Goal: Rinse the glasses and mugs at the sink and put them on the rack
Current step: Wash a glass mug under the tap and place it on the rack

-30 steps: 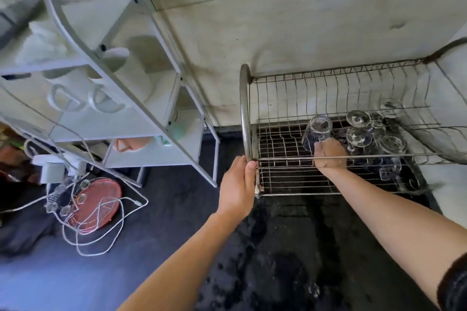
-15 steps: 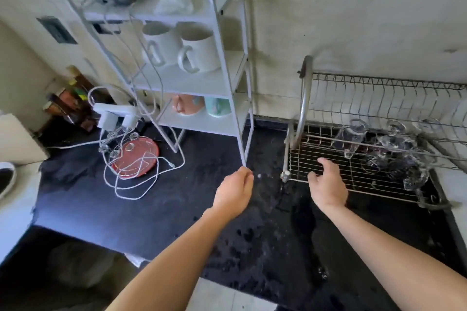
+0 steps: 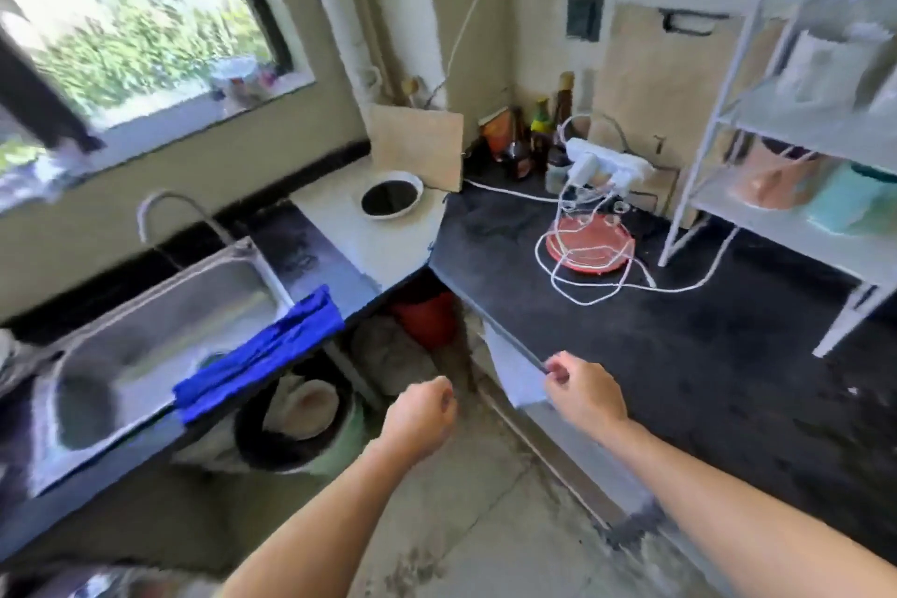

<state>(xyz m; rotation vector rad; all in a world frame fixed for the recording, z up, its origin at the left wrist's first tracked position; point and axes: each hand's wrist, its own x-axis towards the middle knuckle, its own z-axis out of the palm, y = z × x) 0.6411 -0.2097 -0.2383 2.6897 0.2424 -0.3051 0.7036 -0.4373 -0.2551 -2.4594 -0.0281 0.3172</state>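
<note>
The steel sink [image 3: 160, 306] sits at the left under a curved tap [image 3: 165, 204], with a blue cloth [image 3: 262, 350] draped over its front edge. My left hand [image 3: 417, 422] hangs over the floor between sink and counter, fingers curled, holding nothing. My right hand [image 3: 582, 393] is at the front edge of the black counter [image 3: 679, 354], fingers curled and empty. The wire dish rack and its glasses are out of view. A pink mug [image 3: 776, 180] and a teal mug [image 3: 849, 204] stand blurred on the white shelf unit [image 3: 728, 121] at the right.
A white bowl [image 3: 390, 194] rests on the pale corner slab. White cables [image 3: 597, 267] loop over a red lid [image 3: 589, 243] beside a power strip [image 3: 606, 165] and bottles [image 3: 539, 136]. Buckets and a red tub [image 3: 427, 316] stand under the counter.
My view has swung left from the dish rack to the sink corner. Both hands left the rack, where the right one had set a glass, and now hang empty.
</note>
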